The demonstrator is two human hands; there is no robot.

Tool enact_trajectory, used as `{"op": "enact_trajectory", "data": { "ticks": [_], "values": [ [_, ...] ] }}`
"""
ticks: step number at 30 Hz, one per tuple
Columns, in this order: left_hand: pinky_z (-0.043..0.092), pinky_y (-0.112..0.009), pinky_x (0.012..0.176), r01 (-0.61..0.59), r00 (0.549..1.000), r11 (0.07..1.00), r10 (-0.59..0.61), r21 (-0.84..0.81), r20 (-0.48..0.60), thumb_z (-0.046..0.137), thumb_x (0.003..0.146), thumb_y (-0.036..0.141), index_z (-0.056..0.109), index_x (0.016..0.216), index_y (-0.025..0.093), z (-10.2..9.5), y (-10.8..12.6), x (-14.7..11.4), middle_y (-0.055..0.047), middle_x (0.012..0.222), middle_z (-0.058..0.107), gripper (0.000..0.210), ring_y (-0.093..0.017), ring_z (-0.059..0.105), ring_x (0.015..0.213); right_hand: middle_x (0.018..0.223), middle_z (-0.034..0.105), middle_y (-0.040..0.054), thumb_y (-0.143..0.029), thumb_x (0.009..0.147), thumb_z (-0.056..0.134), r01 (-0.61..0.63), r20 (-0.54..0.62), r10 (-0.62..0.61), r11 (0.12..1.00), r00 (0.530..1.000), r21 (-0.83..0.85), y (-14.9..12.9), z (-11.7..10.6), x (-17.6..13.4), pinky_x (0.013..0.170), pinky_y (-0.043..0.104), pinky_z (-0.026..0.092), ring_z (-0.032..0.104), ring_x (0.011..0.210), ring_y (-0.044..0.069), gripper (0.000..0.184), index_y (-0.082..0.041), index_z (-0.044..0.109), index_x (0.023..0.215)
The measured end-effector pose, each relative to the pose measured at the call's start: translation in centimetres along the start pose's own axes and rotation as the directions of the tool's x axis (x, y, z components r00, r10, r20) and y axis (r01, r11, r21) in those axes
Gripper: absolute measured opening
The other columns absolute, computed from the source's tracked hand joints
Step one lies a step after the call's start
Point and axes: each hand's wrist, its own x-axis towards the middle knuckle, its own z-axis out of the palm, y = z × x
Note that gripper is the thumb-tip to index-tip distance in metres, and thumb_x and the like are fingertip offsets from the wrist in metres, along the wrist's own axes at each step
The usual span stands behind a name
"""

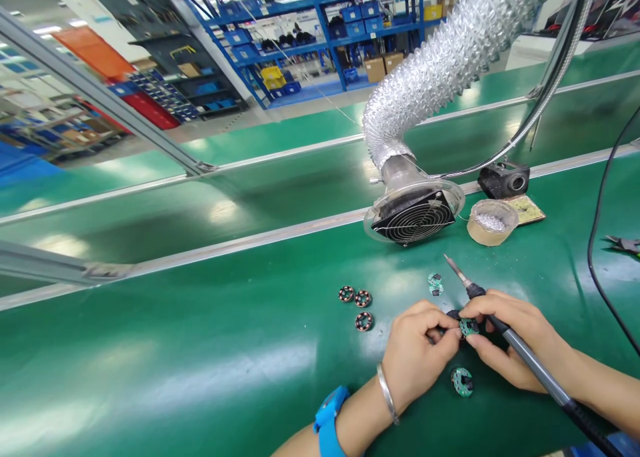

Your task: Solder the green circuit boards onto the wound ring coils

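Note:
My right hand (515, 337) grips a small round green circuit board (469, 327) between thumb and fingertips. A soldering iron (531, 359) also lies in that hand, its bare tip pointing up and left, away from the board. My left hand (417, 347) is pinched closed at the board's left edge; what lies between its fingertips is too small to tell. Below the hands, another round circuit board (462, 381) rests on the green mat. Small green boards (435, 284) lie beyond my fingers. Three copper-wound motor stators (363, 299) sit left of my left hand.
A fume extractor (415, 217) on a silver flexible duct (440, 63) hangs over the bench. Behind the iron tip stand a round tub (493, 222), a yellow sponge tray (530, 209) and a black iron holder (505, 179). Pliers (624, 245) and a black cable (595, 243) lie right.

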Motion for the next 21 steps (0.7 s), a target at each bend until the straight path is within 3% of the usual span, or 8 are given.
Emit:
{"op": "enact_trajectory", "data": {
  "ticks": [6,9,13,16,21],
  "values": [
    [0.036,-0.016,0.044,0.153,0.987,0.984,-0.147,-0.089,0.071,0.066,0.07,0.014,0.068,0.079,0.014,-0.6,-0.3,0.3,0.003,0.06,0.056,0.01,-0.006,0.045,0.047,0.089,0.065,0.0043,-0.013,0.085,0.056,0.01,0.046,-0.01,1.0,0.999,0.003,0.7,0.4,-0.2,0.065,0.028,0.049,0.058,0.071,0.015,0.027,-0.02,0.053,0.111],
    [0.037,-0.016,0.045,0.155,0.986,0.982,-0.146,-0.11,0.081,0.064,0.072,0.014,0.066,0.082,0.014,-1.2,-0.8,0.2,0.004,0.058,0.055,0.01,-0.006,0.046,0.047,0.087,0.067,0.0033,-0.013,0.084,0.058,0.056,0.033,-0.055,0.998,0.998,-0.015,0.9,0.7,-0.3,0.063,0.027,0.049,0.058,0.069,0.015,0.029,-0.02,0.054,0.113],
    [0.048,-0.018,0.054,-0.088,0.994,0.995,0.09,-0.04,0.058,0.06,0.075,0.011,0.068,0.084,0.015,-1.4,-1.2,0.0,-0.003,0.075,0.063,0.013,-0.009,0.057,0.059,0.086,0.067,0.0028,-0.011,0.085,0.056,0.107,0.024,-0.106,0.994,0.994,-0.021,0.8,1.0,-0.1,0.063,0.026,0.049,0.058,0.067,0.014,0.029,-0.021,0.054,0.112],
    [0.052,-0.022,0.062,-0.291,0.952,0.957,0.289,0.006,0.105,0.058,0.077,0.009,0.069,0.091,0.015,-1.4,-1.2,-0.1,-0.007,0.083,0.065,0.019,-0.012,0.06,0.067,0.088,0.068,0.0039,-0.011,0.087,0.053,0.117,0.041,-0.115,0.993,0.992,-0.026,0.9,1.0,-0.1,0.064,0.027,0.049,0.058,0.068,0.015,0.026,-0.02,0.054,0.111],
    [0.053,-0.023,0.062,-0.348,0.933,0.934,0.335,0.084,0.131,0.058,0.076,0.006,0.069,0.092,0.015,-1.4,-1.3,-0.3,-0.008,0.086,0.065,0.021,-0.013,0.06,0.066,0.087,0.068,0.0035,-0.013,0.089,0.053,0.122,0.061,-0.121,0.993,0.991,-0.003,1.2,0.9,0.1,0.066,0.027,0.05,0.059,0.071,0.015,0.021,-0.02,0.055,0.109]
  ]
}}
